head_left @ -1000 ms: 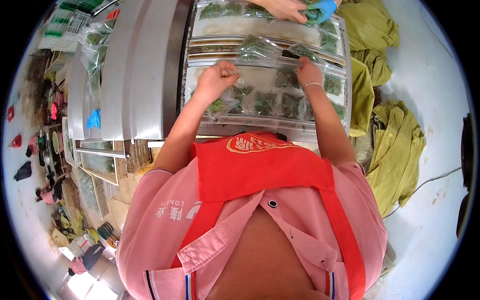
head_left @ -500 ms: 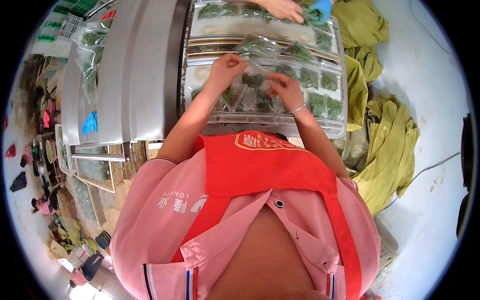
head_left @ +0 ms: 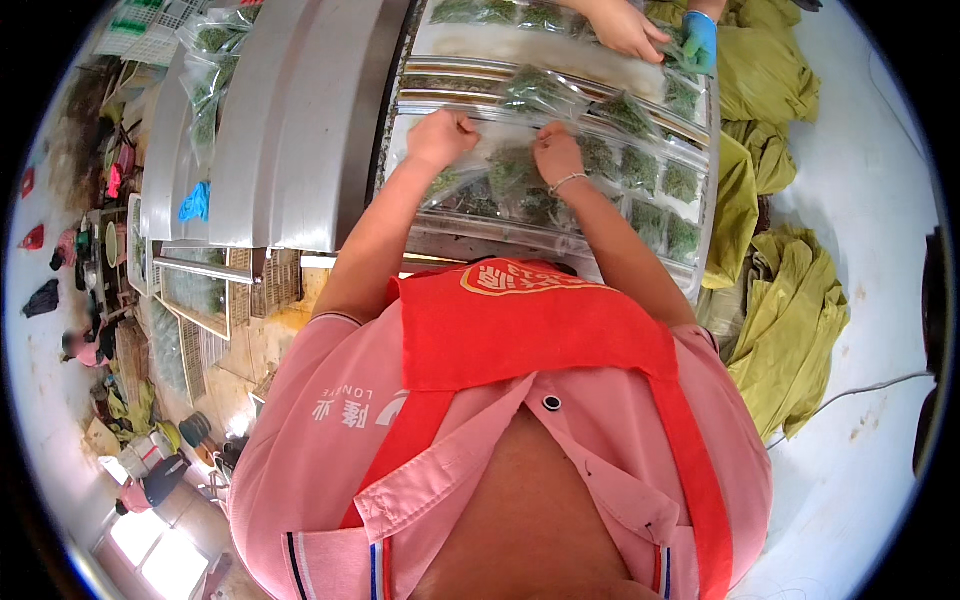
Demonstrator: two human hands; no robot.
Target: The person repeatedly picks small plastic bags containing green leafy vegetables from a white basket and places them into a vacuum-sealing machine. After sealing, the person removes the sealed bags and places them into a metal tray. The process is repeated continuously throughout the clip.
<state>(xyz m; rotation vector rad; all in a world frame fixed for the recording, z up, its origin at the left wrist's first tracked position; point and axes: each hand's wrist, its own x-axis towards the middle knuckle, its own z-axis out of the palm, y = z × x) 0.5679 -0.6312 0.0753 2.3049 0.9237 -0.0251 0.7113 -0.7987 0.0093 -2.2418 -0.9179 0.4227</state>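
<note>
At far left I see a steel machine cover (head_left: 290, 110) with a blue glove (head_left: 195, 202) lying on it. Beside it, my left hand (head_left: 443, 135) is curled tight, pinching the top edge of a clear bag (head_left: 500, 175) of green herbs that lies flat on the surface (head_left: 560, 75). My right hand (head_left: 557, 152) is close by, fingers folded onto that same edge. Further right, more filled packs (head_left: 660, 195) lie in rows. At top, a co-worker's hand (head_left: 625, 25) touches another pack. Yellow cloths (head_left: 790, 310) lie piled at far right.
</note>
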